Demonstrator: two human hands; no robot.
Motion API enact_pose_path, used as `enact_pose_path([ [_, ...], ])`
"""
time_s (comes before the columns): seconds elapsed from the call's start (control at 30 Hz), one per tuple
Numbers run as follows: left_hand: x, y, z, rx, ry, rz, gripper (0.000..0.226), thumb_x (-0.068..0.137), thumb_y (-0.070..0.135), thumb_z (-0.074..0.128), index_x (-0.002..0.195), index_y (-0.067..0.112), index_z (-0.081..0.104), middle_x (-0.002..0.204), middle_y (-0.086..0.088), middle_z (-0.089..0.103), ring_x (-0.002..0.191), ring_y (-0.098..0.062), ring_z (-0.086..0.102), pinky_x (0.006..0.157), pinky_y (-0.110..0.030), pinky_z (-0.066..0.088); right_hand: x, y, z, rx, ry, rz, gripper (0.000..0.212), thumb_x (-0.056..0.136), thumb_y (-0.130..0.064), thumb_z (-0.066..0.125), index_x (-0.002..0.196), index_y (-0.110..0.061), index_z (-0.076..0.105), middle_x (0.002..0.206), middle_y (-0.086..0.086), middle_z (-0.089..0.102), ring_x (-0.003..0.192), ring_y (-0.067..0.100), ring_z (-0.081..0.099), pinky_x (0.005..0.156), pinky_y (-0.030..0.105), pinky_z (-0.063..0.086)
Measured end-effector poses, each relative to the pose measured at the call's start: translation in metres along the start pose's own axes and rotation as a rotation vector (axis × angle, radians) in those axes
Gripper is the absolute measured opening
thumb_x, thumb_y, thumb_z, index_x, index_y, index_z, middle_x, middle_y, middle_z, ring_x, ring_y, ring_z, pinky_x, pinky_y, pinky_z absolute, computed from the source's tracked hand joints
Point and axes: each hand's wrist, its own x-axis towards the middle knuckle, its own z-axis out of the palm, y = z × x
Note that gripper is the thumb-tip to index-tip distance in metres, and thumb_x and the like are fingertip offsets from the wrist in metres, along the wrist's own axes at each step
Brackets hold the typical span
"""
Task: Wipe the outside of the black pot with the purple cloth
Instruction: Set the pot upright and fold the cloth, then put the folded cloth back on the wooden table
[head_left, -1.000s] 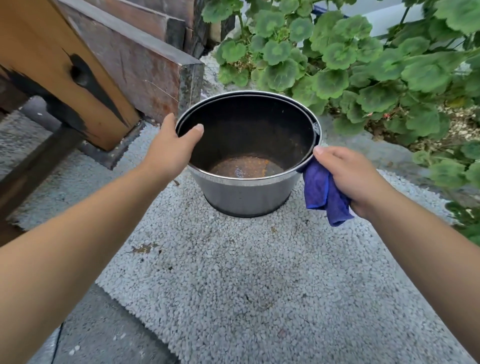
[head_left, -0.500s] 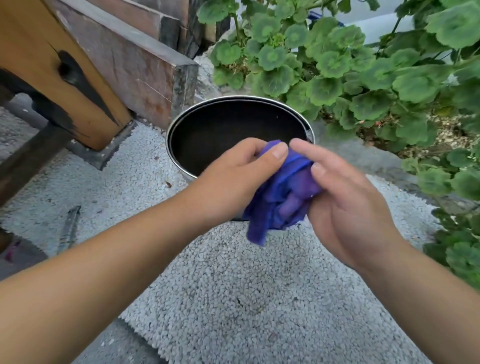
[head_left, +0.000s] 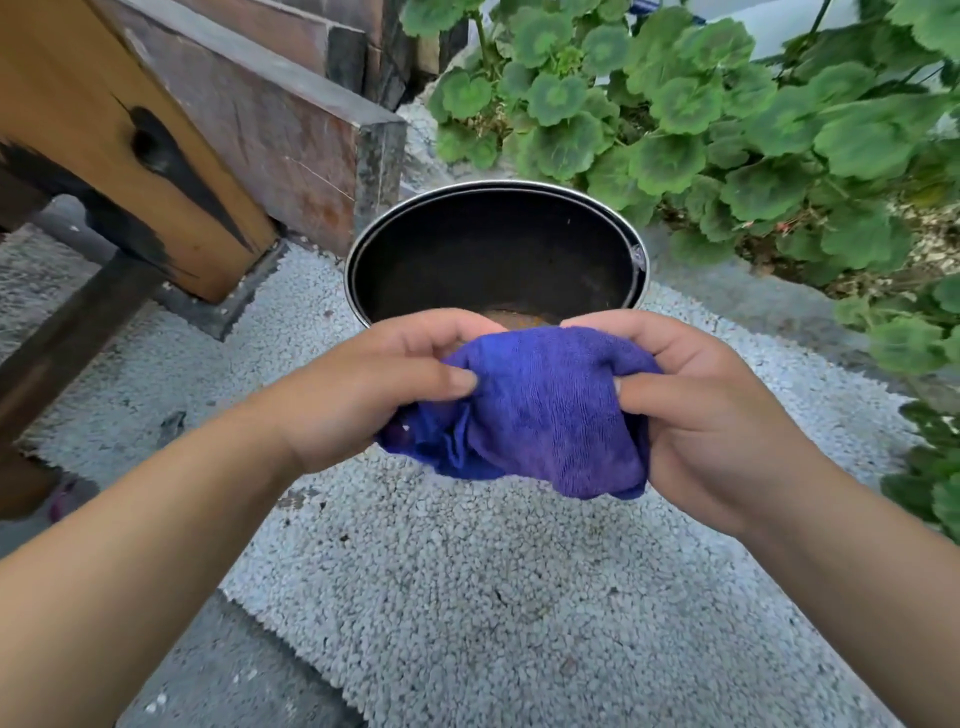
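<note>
The black pot with a silver rim stands upright on a pebbled slab, its inside dark with a rusty patch at the bottom. In front of it, both hands hold the purple cloth bunched between them. My left hand pinches the cloth's left side with thumb and fingers. Its right side is gripped by my right hand. Neither hand touches the pot, and the hands and cloth hide the pot's near wall.
A pale pebbled slab lies under the pot. Wooden beams and a stone block rise at the left. Green leafy plants crowd the right and back, close to the pot's far rim.
A second ago my left hand held the pot's rim and my right hand held the cloth at its side. Both hands have since come off the pot and spread the cloth between them.
</note>
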Motion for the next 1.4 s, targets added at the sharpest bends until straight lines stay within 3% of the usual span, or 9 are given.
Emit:
enact_pose_path([
  [0.17,0.01,0.001,0.01,0.733,0.1,-0.023,0.02,0.074,0.021,0.078,0.088,0.015,0.066,0.074,0.007,0.066,0.066,-0.008,0.059,0.064,-0.029,0.051,0.006,-0.006,-0.01,0.102,0.084,0.103,0.045,0.075,0.015,0.033,0.089,-0.011,0.068,0.081,0.007,0.069,0.073,0.018,0.063,0.059,0.023,0.052],
  [0.23,0.01,0.004,0.005,0.54,0.117,-0.098,0.018,0.072,0.016,0.077,0.083,0.008,0.066,0.069,0.002,0.064,0.062,-0.008,0.057,0.058,-0.025,0.047,0.007,-0.007,-0.018,0.155,0.109,0.162,0.022,0.077,-0.008,0.05,0.094,-0.008,0.065,0.089,0.012,0.064,0.081,0.025,0.061,0.065,0.03,0.054],
  [0.37,0.007,0.009,-0.002,0.163,0.109,-0.159,0.016,0.07,0.008,0.069,0.085,0.009,0.071,0.078,-0.01,0.068,0.07,-0.02,0.064,0.065,-0.029,0.049,0.004,0.005,-0.024,-0.146,0.115,0.313,0.064,0.059,-0.024,0.084,0.117,-0.021,0.058,0.108,0.006,0.066,0.09,0.018,0.07,0.07,0.031,0.056],
  [0.5,0.004,0.017,-0.009,0.203,0.127,-0.247,0.032,0.065,-0.003,0.07,0.097,0.0,0.065,0.085,-0.018,0.065,0.077,-0.027,0.06,0.071,-0.036,0.043,0.009,0.0,-0.019,-0.219,0.232,0.204,0.073,0.054,-0.008,0.078,0.121,-0.024,0.056,0.108,0.006,0.066,0.085,0.015,0.07,0.071,0.031,0.056],
  [0.63,0.001,0.028,0.001,0.423,0.104,-0.283,0.031,0.064,-0.004,0.07,0.093,0.006,0.064,0.063,-0.001,0.061,0.05,-0.006,0.054,0.043,-0.016,0.04,0.005,-0.023,-0.022,-0.184,0.118,0.149,0.047,0.059,-0.002,0.076,0.104,-0.012,0.064,0.089,0.008,0.074,0.076,0.02,0.071,0.059,0.029,0.054],
  [0.83,-0.007,0.059,0.023,-0.066,0.274,-0.127,0.054,0.055,-0.007,0.051,0.102,0.016,0.064,0.087,-0.005,0.066,0.074,-0.017,0.061,0.067,-0.032,0.05,-0.012,-0.083,-0.009,0.004,0.231,0.268,0.043,0.066,0.002,0.073,0.106,-0.006,0.062,0.093,0.013,0.071,0.081,0.03,0.067,0.067,0.046,0.055],
  [0.97,-0.019,0.091,0.045,-0.211,0.271,-0.162,0.066,0.054,-0.01,0.046,0.111,0.019,0.062,0.086,-0.001,0.068,0.069,-0.016,0.063,0.061,-0.031,0.048,-0.03,-0.134,0.015,-0.073,0.262,0.208,0.032,0.067,-0.002,0.073,0.094,-0.017,0.063,0.078,0.003,0.07,0.066,0.019,0.067,0.05,0.032,0.053],
  [1.03,-0.032,0.113,0.055,-0.363,0.223,-0.183,0.057,0.064,-0.006,0.056,0.114,0.019,0.064,0.094,-0.002,0.072,0.076,-0.017,0.068,0.062,-0.031,0.053,-0.036,-0.162,0.028,-0.098,0.254,0.198,0.025,0.071,-0.008,0.071,0.087,-0.026,0.065,0.078,0.002,0.069,0.067,0.021,0.066,0.055,0.045,0.055],
  [1.4,-0.173,0.299,0.08,-0.322,0.569,-0.061,0.037,0.08,0.005,0.065,0.116,-0.004,0.063,0.111,-0.02,0.069,0.098,-0.026,0.066,0.094,-0.038,0.049,-0.062,-0.348,0.166,-0.156,0.116,0.338,0.055,0.064,0.01,0.073,0.114,-0.003,0.055,0.108,0.022,0.067,0.086,0.031,0.069,0.068,0.051,0.056],
])
